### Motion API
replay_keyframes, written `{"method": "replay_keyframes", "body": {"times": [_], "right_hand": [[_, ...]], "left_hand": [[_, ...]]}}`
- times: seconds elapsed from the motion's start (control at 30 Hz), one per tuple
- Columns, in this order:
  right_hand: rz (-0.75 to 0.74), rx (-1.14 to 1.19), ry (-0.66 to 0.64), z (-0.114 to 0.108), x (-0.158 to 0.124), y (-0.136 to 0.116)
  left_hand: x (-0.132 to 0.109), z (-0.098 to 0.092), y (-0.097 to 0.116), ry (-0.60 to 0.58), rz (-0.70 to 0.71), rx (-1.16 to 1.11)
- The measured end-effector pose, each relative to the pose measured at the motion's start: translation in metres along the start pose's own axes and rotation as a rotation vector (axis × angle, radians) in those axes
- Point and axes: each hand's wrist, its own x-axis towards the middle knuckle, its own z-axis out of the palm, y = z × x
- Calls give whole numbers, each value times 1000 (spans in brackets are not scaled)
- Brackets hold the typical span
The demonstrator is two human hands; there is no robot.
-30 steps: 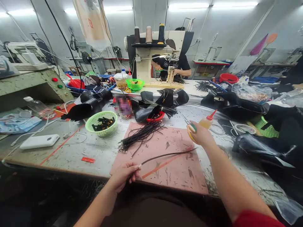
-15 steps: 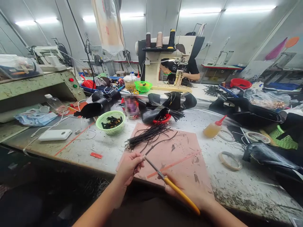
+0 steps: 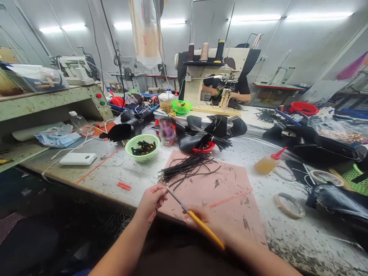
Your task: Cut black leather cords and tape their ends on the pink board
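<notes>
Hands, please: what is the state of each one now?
Left hand: closed; whether holding anything cannot be told.
Right hand: holding the yellow-handled scissors.

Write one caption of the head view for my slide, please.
Scissors in the right hand point toward the left hand, near a bundle of black cords on a pink mat.

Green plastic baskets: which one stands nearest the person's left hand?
The round, pale green perforated plastic basket of black pieces, left of the flat pink mat, is closest. The bright green plastic basket sits farther back; the third, far right.
</notes>
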Motion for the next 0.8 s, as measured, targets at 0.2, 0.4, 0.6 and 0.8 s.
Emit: {"method": "replay_keyframes", "body": {"times": [0.2,0.4,0.6,0.8], "right_hand": [[9,-76,77,-3,13,4],[683,-660,577,-87,-5,27],[879,-942,497,-153,-14,61],[552,-1122,465,-111,26,43]], "left_hand": [[8,-32,-12,94,49,29],[12,-57,-15,162,126,116],[21,-51,-10,65,327,769],[17,-28,-24,-36,555,942]]}}
